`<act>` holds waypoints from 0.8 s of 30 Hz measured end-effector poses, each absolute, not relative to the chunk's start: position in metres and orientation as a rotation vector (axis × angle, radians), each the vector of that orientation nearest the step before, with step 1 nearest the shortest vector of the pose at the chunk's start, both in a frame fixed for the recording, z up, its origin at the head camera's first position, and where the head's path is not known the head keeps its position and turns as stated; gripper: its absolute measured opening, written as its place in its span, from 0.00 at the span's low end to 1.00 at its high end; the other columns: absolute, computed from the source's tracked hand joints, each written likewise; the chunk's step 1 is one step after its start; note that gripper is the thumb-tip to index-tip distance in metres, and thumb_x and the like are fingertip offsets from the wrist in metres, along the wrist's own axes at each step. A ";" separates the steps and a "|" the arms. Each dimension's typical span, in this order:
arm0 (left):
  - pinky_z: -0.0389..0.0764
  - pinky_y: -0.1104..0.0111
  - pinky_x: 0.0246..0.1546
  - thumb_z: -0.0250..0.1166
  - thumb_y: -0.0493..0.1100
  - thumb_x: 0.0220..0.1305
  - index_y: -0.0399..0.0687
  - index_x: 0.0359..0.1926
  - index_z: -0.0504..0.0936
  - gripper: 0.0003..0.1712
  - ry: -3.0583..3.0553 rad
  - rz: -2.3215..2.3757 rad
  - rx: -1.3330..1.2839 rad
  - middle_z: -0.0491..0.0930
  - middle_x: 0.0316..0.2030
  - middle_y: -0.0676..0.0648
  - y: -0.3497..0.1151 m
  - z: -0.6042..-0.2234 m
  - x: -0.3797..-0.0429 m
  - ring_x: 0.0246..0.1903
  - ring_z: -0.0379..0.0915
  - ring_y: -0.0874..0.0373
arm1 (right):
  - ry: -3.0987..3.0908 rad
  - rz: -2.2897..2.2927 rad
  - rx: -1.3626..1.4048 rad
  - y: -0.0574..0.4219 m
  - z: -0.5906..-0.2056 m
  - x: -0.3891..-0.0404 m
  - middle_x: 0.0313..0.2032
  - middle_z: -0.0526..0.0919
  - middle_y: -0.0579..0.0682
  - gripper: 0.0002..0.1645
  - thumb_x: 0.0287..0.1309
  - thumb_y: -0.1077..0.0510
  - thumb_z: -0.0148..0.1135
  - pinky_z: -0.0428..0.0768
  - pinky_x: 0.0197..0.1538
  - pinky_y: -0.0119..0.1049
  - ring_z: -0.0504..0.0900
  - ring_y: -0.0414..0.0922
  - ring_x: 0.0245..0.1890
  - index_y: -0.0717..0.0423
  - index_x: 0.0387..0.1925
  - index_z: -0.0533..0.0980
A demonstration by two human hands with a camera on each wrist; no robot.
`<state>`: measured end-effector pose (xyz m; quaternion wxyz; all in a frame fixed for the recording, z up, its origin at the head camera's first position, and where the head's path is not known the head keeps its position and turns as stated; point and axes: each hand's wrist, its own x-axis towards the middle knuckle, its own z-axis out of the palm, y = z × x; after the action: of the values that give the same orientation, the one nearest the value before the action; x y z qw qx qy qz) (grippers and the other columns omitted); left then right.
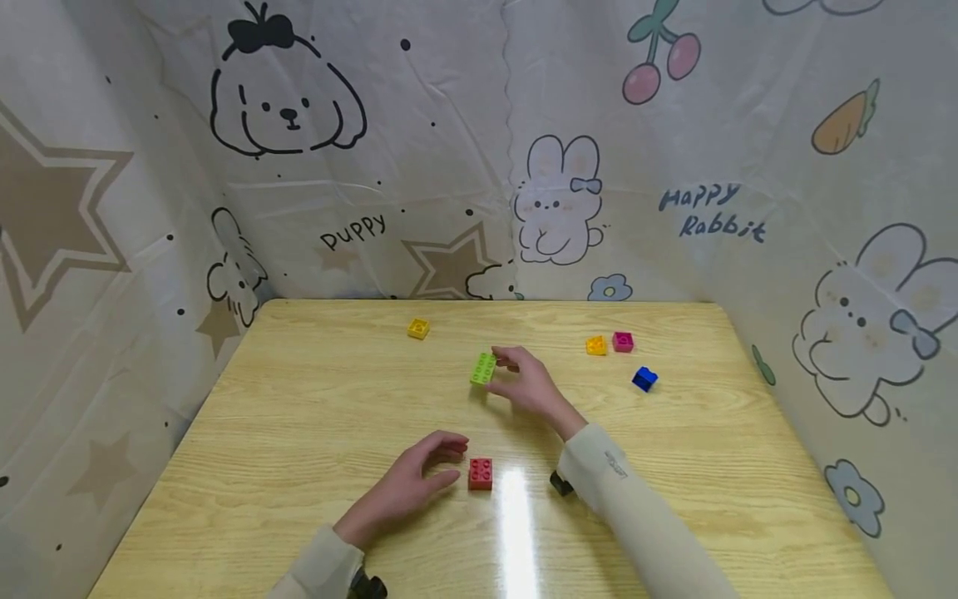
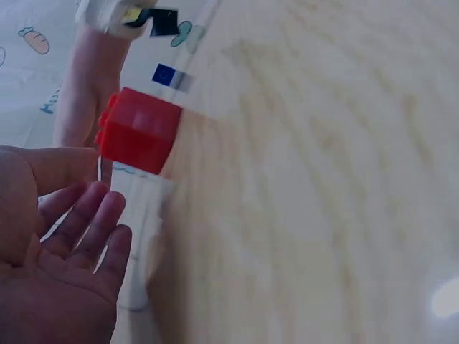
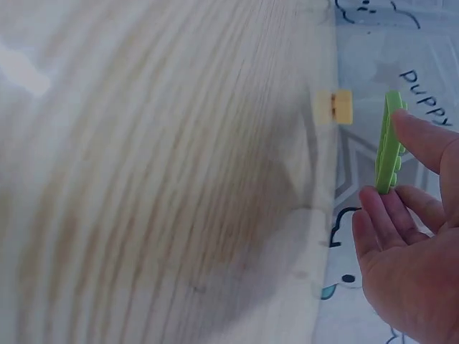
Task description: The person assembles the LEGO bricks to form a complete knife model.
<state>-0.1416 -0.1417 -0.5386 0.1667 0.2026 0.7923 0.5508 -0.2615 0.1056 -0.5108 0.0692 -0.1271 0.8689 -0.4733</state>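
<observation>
Hands [image 1: 404, 478] [image 1: 530, 387] apart, green brick [image 3: 388, 152] edgewise: right wrist

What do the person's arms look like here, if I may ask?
The left sleeve and right sleeve are off-white; the right carries a small dark marking near its cuff. One black piece shows at the left cuff, another at the right. The left grip and right grip are bare, ungloved.

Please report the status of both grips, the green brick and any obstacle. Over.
Right grip pinches green brick, above the table. Left grip empty, beside red brick, not touching. No obstacle seen around green brick.
</observation>
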 end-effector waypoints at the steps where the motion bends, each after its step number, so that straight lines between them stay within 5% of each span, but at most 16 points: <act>1: 0.75 0.53 0.69 0.64 0.39 0.75 0.44 0.70 0.71 0.26 2.258 1.585 0.567 0.77 0.64 0.42 -0.142 -0.537 -0.143 0.63 0.76 0.47 | 2.608 -1.439 -0.396 0.107 -0.509 -0.258 0.68 0.74 0.56 0.42 0.61 0.57 0.75 0.73 0.73 0.50 0.75 0.55 0.67 0.57 0.74 0.68; 9: 0.80 0.69 0.60 0.63 0.39 0.75 0.40 0.65 0.75 0.21 2.358 1.678 0.417 0.80 0.58 0.39 -0.145 -0.529 -0.153 0.57 0.79 0.48 | 2.571 -1.468 -0.510 0.115 -0.498 -0.235 0.67 0.75 0.57 0.42 0.61 0.58 0.75 0.73 0.73 0.48 0.77 0.54 0.66 0.58 0.73 0.68; 24: 0.83 0.68 0.55 0.66 0.43 0.74 0.40 0.63 0.77 0.22 2.404 1.778 0.328 0.84 0.53 0.39 -0.131 -0.517 -0.160 0.52 0.82 0.52 | 2.551 -1.444 -0.640 0.122 -0.490 -0.197 0.64 0.78 0.53 0.41 0.60 0.57 0.76 0.74 0.72 0.51 0.78 0.53 0.65 0.58 0.72 0.70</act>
<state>-0.1604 -0.1310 -0.5173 0.0666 0.1086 0.7974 0.5898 -0.1970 0.1215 -0.4902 0.0705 -0.2127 0.8481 -0.4801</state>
